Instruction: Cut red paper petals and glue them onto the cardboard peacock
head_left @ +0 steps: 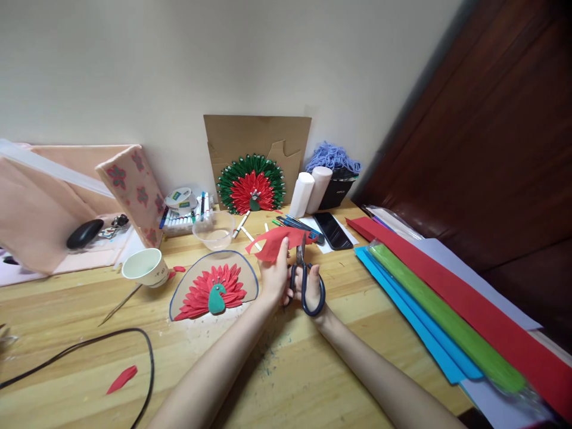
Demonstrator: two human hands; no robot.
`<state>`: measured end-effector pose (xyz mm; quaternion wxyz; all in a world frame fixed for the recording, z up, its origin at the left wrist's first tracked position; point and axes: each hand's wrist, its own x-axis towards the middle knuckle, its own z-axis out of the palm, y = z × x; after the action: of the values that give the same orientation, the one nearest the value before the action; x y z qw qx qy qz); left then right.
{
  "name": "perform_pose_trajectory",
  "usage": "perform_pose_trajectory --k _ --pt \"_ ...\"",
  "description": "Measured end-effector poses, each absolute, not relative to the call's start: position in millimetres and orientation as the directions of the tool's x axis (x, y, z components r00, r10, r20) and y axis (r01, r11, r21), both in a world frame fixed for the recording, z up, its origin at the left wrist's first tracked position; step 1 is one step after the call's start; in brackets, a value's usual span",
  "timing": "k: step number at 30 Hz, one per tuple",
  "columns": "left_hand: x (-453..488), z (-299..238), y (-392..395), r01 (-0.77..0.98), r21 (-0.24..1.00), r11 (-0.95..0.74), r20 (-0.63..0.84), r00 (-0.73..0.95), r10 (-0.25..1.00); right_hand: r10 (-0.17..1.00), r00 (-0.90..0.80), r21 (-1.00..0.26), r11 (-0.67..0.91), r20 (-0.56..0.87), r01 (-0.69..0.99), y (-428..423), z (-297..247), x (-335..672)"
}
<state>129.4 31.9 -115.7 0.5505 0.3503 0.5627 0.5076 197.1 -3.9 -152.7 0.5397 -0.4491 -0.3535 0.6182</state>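
Right hand's dark-looped scissors meet jagged red paper.

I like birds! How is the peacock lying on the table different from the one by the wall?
The table peacock lies flat, all red feathers; the wall peacock leans upright on cardboard, red ringed with green. Both are feather fans.

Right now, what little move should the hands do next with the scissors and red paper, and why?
Probably one short snip: squeeze the scissors shut. The right hand grips their dark handles, the blades point up at the edge of the red paper, and the left hand pinches that paper steady right beside them.
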Motion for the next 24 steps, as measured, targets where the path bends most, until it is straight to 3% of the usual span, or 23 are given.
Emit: perform_pose_trajectory --k 5,10,15,24 --pt "130 -116 30 -0.081 0.967 0.240 -0.250 -0.164 0.954 0.988 0.001 -0.925 -0.142 -0.152 -0.351 -5 -157 196" --pt "126 -120 39 -0.055 0.998 0.037 -0.050 -0.259 0.965 0.985 -0.004 -0.924 -0.164 -0.173 -0.346 -4 -164 197" --pt "122 -119 49 -0.061 0.981 0.183 -0.192 -0.291 0.937 0.981 -0.018 -0.916 -0.185 -0.191 -0.357 -3 -167 197" --pt "121 -123 56 -0.223 0.966 0.134 -0.179 -0.199 0.964 0.978 -0.025 -0.923 -0.206 -0.209 -0.326 -7 -166 197"
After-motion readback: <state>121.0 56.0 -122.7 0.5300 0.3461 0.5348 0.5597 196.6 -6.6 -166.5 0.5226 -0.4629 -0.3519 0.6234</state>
